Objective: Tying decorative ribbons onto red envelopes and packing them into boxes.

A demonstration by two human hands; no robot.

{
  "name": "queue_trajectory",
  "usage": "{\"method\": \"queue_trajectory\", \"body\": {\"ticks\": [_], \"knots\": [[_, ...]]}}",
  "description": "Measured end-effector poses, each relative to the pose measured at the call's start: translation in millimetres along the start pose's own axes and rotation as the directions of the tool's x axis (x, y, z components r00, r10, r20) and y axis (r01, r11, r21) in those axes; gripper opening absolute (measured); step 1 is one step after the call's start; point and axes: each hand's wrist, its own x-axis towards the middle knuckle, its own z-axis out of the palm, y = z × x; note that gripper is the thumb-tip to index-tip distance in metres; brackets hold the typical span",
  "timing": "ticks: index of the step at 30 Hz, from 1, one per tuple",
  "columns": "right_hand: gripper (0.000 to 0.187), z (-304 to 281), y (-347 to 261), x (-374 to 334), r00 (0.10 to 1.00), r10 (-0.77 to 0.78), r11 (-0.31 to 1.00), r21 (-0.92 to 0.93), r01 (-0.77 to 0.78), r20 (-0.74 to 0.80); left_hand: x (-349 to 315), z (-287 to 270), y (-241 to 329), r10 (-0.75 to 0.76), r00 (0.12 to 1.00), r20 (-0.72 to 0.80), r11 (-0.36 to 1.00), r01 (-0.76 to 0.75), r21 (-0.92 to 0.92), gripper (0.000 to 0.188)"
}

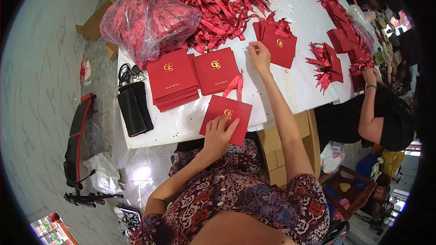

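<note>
A flat red gift bag (241, 111) with a gold emblem and a red ribbon (235, 85) at its top lies at the table's near edge. My left hand (218, 135) rests on it, fingers laid out flat and thumb apart. Farther up and to the right, my right hand (260, 56) is raised with its fingers curled together; whether anything small is in them I cannot make out. It is nearest to a pile of finished-looking red bags with ribbons (282, 47). Two stacks of flat red bags, a taller left stack (171, 75) and a right stack (215, 70), lie beyond my left hand.
A clear plastic sack of red ribbons (147, 25) and a loose ribbon heap (218, 16) fill the far left. A black pouch (135, 109) and black cable (128, 73) lie at the left edge. Another person's arm (370, 109) works at right, near more red bags (334, 66).
</note>
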Motion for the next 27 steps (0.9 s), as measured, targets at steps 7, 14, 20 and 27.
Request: {"method": "queue_trajectory", "body": {"ticks": [7, 14, 20, 27], "knots": [[0.025, 27.5, -19.1, 33.9, 0.987, -0.161, 0.877, -0.455, 0.156, 0.028, -3.8, 21.7, 2.5, -0.02, 0.996, 0.089, 0.999, 0.015, 0.049, 0.077], [0.015, 7.5, -9.6, -14.5, 0.963, -0.247, 0.834, -0.483, 0.268, 0.108, -3.9, 21.8, 3.9, -0.116, 0.99, 0.086, 0.993, 0.114, 0.029, 0.093], [0.013, -62.6, -32.5, -133.5, 0.988, -0.087, 0.924, -0.36, 0.128, 0.129, 3.4, 16.0, -2.9, -0.096, 0.993, 0.073, 0.99, 0.103, -0.097, 0.09], [0.026, -103.8, -59.1, -190.4, 0.917, 0.098, 0.944, -0.329, 0.037, 0.386, 23.7, 18.4, -25.0, -0.151, 0.988, -0.001, 0.973, 0.149, -0.178, 0.05]]}}
